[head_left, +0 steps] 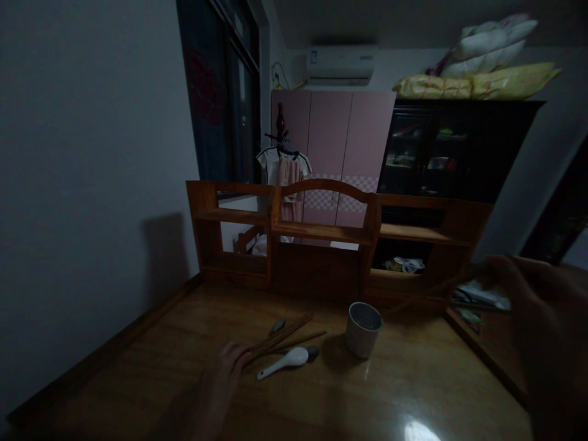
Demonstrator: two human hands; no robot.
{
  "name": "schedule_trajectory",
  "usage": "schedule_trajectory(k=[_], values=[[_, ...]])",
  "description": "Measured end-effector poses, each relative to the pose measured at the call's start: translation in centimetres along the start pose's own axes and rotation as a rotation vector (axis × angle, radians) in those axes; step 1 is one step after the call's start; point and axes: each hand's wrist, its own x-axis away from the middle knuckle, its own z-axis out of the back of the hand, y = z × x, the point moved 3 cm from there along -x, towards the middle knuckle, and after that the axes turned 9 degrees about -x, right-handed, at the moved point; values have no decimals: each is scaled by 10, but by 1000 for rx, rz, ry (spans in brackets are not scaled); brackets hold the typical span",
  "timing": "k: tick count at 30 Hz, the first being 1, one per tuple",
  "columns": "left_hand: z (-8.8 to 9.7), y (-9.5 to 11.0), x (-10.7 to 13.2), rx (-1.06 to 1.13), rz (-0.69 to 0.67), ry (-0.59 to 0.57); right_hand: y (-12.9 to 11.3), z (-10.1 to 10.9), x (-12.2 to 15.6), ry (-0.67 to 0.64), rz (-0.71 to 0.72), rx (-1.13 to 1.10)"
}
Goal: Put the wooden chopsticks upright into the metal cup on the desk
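Note:
Wooden chopsticks (282, 335) lie on the wooden desk in a loose bundle, and my left hand (229, 361) is closed around their near ends. Beside them is a white spoon (291, 358), bowl pointing right, with a darker spoon bowl (313, 353) partly behind it. Another small grey spoon-like piece (277, 326) lies beyond the chopsticks. Raised at the right, my right hand (537, 294) pinches a blurred single chopstick (427, 294), whose far tip points down-left toward a grey cup (362, 334). The cup stands upright, and its inside is too dark to make out.
A low wooden shelf unit (321, 229) runs along the back of the desk (294, 410). A wall (101, 184) borders the left side. Cables (407, 264) sit in the right shelf compartment. A raised wooden edge (487, 358) bounds the desk at right.

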Motion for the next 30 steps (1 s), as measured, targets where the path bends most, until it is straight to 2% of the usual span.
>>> schedule_trajectory(k=[2,3,6,9,12,18,23,30], values=[[-12,-12,6,-20,18,-2,10,-26,-18,-138,-14,-83],[-19,-16,10,-30,27,5,16,-42,-24,-263,-22,-144],[-31,-24,22,-130,36,52,33,-87,-35,-468,-15,-205],[-34,-25,31,-286,-13,87,50,-125,-31,-708,-26,-257],[-31,-22,37,-405,-72,97,67,-150,-20,-838,-49,-265],[-33,-19,38,-516,-132,62,90,-170,-4,-979,-101,-260],[-39,-22,38,-522,-137,31,97,-176,0,-999,-142,-273],[-34,-17,40,-512,-155,22,112,-181,1,-994,-245,-257]])
